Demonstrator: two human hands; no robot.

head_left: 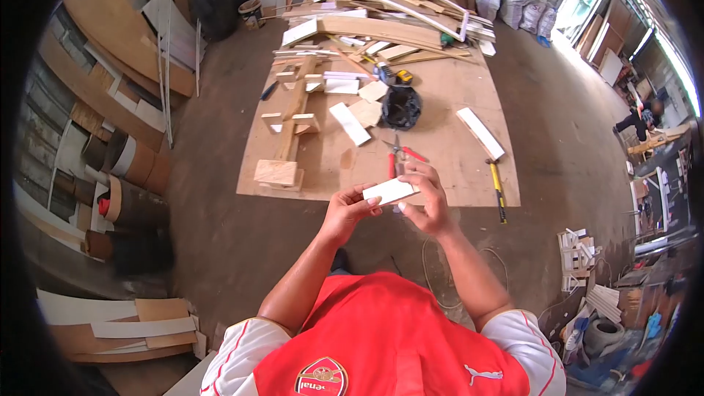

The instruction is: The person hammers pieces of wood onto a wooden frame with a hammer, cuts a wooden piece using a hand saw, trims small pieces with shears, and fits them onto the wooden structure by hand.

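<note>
Plywood worktable (447, 169), far surface hidden under stock. Item, above its near edge: one white-faced wood piece (389, 191), ends partly covered by my fingers, underside unseen. My left hand (349, 210): gripping one end, thumb on the face. My right hand (428, 202): pinching the other, fingers bent; forearms converging. On the worktable's near part: red-handled pliers (397, 151), one handle-end indistinct. Far end: heaped timber (396, 25), individual pieces overlapping.
</note>
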